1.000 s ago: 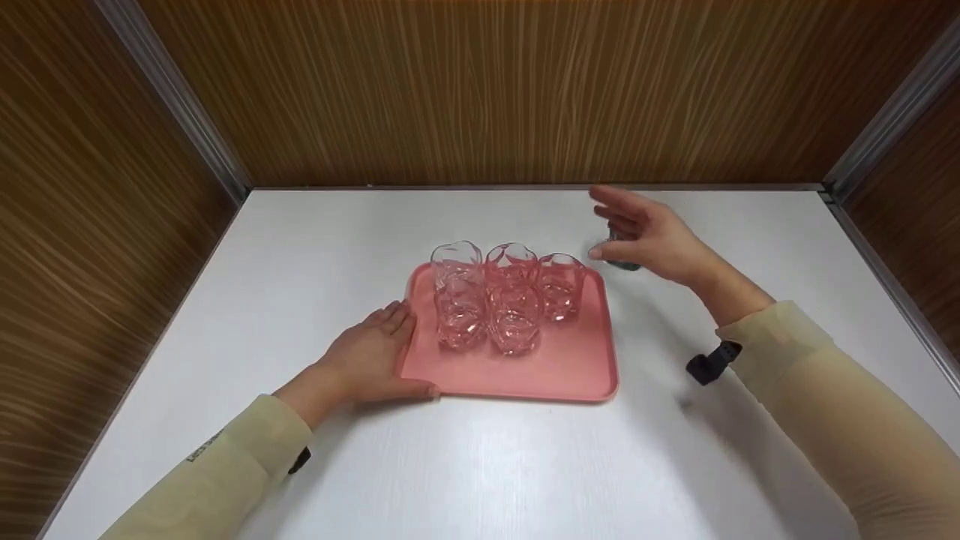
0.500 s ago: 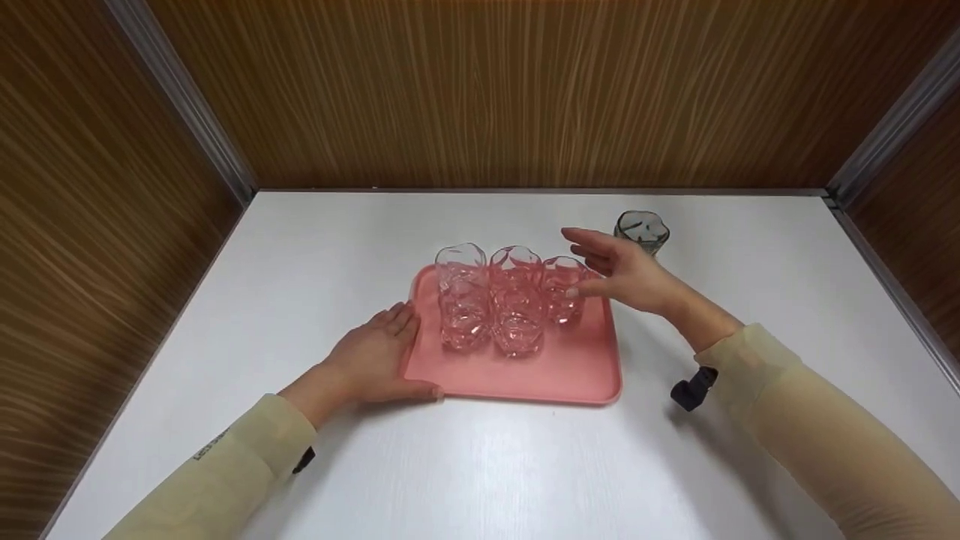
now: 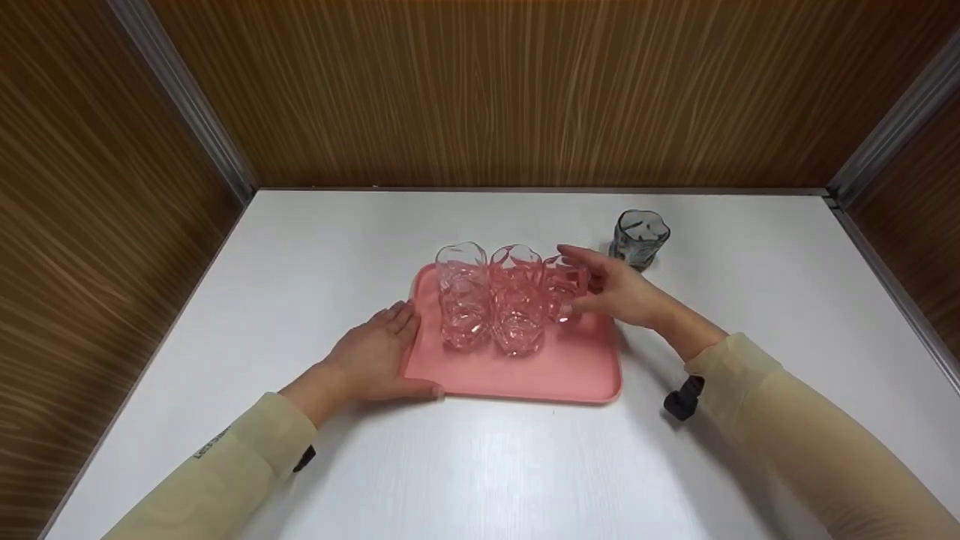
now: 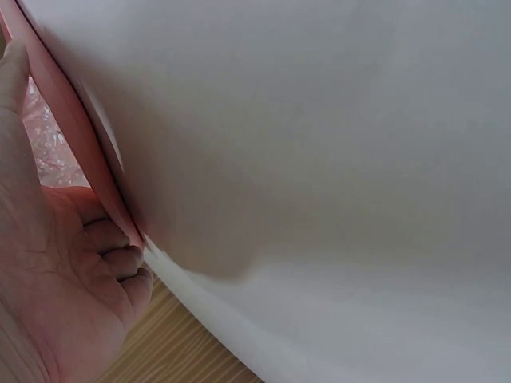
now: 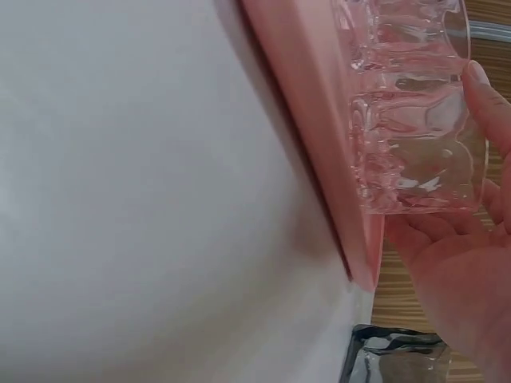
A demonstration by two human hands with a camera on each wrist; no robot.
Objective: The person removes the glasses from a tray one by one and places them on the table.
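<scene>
A pink tray lies mid-table and bears several clear glasses. My right hand reaches in from the right, its fingers and thumb curved round the rightmost clear glass. In the right wrist view that glass stands on the tray's rim side, against my fingers. My left hand rests flat on the table against the tray's near left corner, thumb along the front edge. The left wrist view shows its fingertips touching the tray's rim.
A grey-blue glass stands alone on the white table behind the tray's right side, also seen as the grey-blue glass in the right wrist view. Wooden walls close off the back and both sides.
My right hand let go of the grey-blue glass at the back right and moved left to the rightmost clear glass on the tray. The left hand stayed put.
</scene>
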